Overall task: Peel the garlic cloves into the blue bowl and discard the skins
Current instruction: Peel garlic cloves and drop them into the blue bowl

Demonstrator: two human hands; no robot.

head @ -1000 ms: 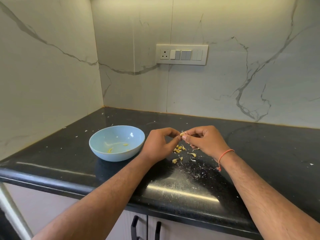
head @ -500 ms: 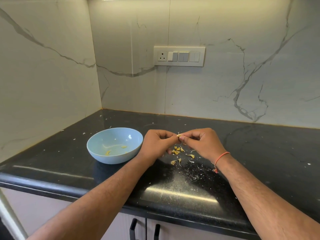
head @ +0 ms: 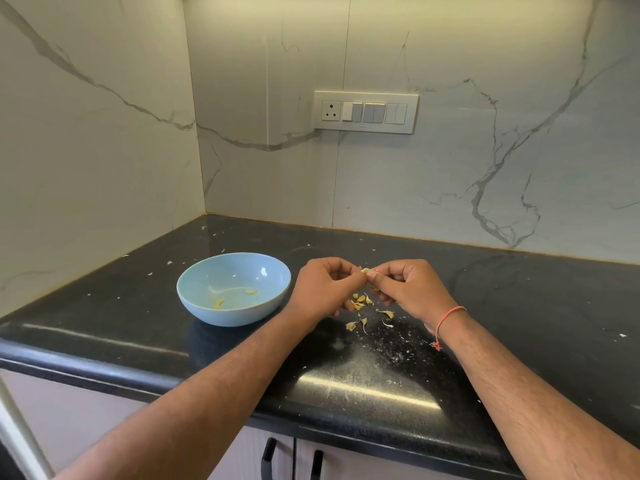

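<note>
Left hand (head: pixel 323 289) and right hand (head: pixel 408 289) raised together just right of the blue bowl (head: pixel 194 299), fingertips of both meeting on one small garlic clove (head: pixel 365 270). Fingers of each hand curled, pinching that clove from opposite sides; clove pale yellow, mostly hidden by the fingertips, held above the desk (head: pixel 519 306) and not touching it. Thin orange thread (head: pixel 446 318) tied round the right wrist, loose end hanging down.

Blue bowl upright on the black desk, left of the hands and close to the left hand, not touching it. Inside the bowl, a few small yellow pieces (head: pixel 219 303) on the bottom; too small to tell peeled cloves from scraps.

Right of the bowl and directly under the hands, a loose scatter of garlic skins (head: pixel 360 301), yellowish and curled, lying on the desk. Further from the bowl, toward the front edge, a dusting of fine white flecks (head: pixel 394 351) on the dark surface, with stray flecks spread wider around the bowl.

Behind the bowl, marbled wall panels meeting in a corner, with a switch plate (head: pixel 365 112) on the wall up and to the right of the bowl. Below the desk front, two dark cabinet handles (head: pixel 268 457).
</note>
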